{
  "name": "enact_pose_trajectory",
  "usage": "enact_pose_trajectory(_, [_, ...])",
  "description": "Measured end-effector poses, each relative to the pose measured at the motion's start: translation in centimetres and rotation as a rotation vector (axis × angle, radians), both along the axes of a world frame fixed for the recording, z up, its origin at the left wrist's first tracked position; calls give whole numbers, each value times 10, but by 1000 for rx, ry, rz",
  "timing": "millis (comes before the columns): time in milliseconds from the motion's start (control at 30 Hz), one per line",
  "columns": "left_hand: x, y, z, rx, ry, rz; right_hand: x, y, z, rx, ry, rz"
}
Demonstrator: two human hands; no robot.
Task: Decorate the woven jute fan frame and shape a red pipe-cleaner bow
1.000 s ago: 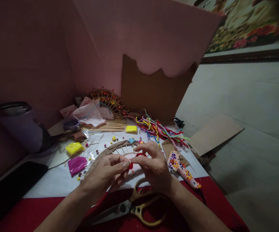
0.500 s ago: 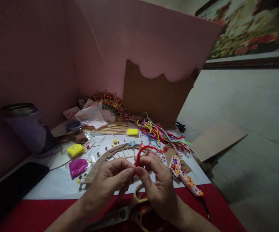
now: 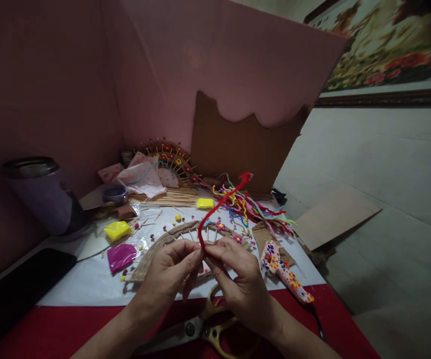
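Note:
Between the fingertips of both hands I pinch a red pipe cleaner [image 3: 218,204]; its free end rises up and to the right. My left hand [image 3: 176,267] and my right hand [image 3: 235,271] meet at its lower end, which the fingers partly hide. Behind them lies a twine-wrapped fan-shaped frame [image 3: 151,257] with thin sticks, small coloured beads and flowers along its curve. Below my hands, scissors with gold handles [image 3: 215,331] rest on the red cloth [image 3: 88,329].
Pipe cleaners in many colours [image 3: 245,204] lie in a heap at the back right. A flower-patterned glue gun [image 3: 286,271] sits at right. At left are a purple tumbler [image 3: 43,199], a black phone-like slab [image 3: 24,289], and yellow [image 3: 118,230] and magenta [image 3: 121,258] packets.
The red pipe cleaner's free end has swung upward, from bending over my right hand to pointing up and right. Both hands stay together in nearly the same place.

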State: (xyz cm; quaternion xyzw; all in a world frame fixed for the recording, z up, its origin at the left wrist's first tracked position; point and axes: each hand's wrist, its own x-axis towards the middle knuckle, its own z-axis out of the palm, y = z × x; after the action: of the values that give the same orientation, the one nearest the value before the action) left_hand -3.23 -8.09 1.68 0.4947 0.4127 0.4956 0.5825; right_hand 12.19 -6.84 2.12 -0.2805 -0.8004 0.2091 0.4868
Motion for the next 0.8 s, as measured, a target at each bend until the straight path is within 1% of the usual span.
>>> enact_pose_trajectory(200, [0,1,0,35,93,42,3,5,-2,64,1,-5])
enact_pose_trajectory(300, [0,2,1,40,98,39,5,7,-2,96,-7,24])
enact_pose_trajectory(400, [0,2,2,32,99,30,5,8,-4,92,-31,37])
enact_pose_trajectory(467, [0,2,2,30,102,31,5,9,-5,107,-52,34])
enact_pose_trajectory(633, [1,2,0,21,90,20,4,10,-8,201,-107,11])
enact_pose_trajectory(800, [0,3,1,32,92,4,6,11,-13,241,-160,-30])
